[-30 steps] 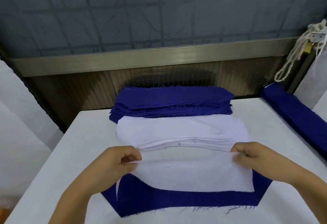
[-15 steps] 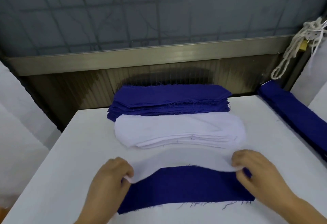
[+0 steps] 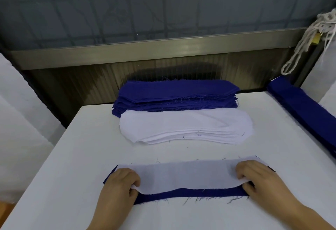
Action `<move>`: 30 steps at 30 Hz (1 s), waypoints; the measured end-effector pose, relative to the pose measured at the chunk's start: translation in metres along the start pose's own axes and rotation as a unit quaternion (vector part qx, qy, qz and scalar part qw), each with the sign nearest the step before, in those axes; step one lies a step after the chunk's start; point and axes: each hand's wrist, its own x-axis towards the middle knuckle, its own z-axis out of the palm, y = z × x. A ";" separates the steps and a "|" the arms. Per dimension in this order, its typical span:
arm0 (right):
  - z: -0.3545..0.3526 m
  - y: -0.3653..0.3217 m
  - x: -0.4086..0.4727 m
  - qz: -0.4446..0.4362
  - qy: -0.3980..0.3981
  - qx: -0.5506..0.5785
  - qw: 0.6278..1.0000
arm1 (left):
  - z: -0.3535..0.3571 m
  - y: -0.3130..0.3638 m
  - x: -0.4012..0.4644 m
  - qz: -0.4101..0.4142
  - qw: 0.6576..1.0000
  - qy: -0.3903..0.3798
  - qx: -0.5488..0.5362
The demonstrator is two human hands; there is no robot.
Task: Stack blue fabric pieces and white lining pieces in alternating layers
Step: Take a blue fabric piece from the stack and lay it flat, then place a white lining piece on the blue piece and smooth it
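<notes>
Left hand [image 3: 119,184] pinching the left end of the white lining piece [image 3: 183,176], fingers curled over its edge; grip grasping cloth, not released. Lining lying on the blue fabric piece [image 3: 190,193] near the front edge of the bench [image 3: 72,157], blue showing along the near side. Thin, limp, light stuff, probably prone to wrinkling and sliding; frayed threads likely to snag. Best taken at both ends and drawn taut. Right hand [image 3: 258,180] pinching the right end likewise. Toward the back edge, white lining stack [image 3: 185,126] just in front of blue stack [image 3: 176,93].
</notes>
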 end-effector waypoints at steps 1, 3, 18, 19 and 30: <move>0.001 0.001 -0.001 -0.011 0.002 -0.005 1.000 | 0.000 0.000 0.000 0.002 1.000 0.001 0.002; 0.002 0.004 -0.001 -0.030 0.007 -0.008 1.000 | 0.001 -0.001 0.000 0.007 1.000 0.006 0.006; -0.004 0.000 0.008 -0.115 -0.033 -0.005 0.993 | 0.006 -0.014 0.001 0.022 0.998 0.061 0.016; -0.005 0.000 0.008 -0.117 -0.039 -0.007 0.992 | 0.007 -0.015 0.000 0.023 0.998 0.056 0.022; -0.004 0.003 0.007 -0.123 -0.042 -0.012 0.991 | 0.008 -0.015 -0.004 -0.035 0.998 0.048 0.002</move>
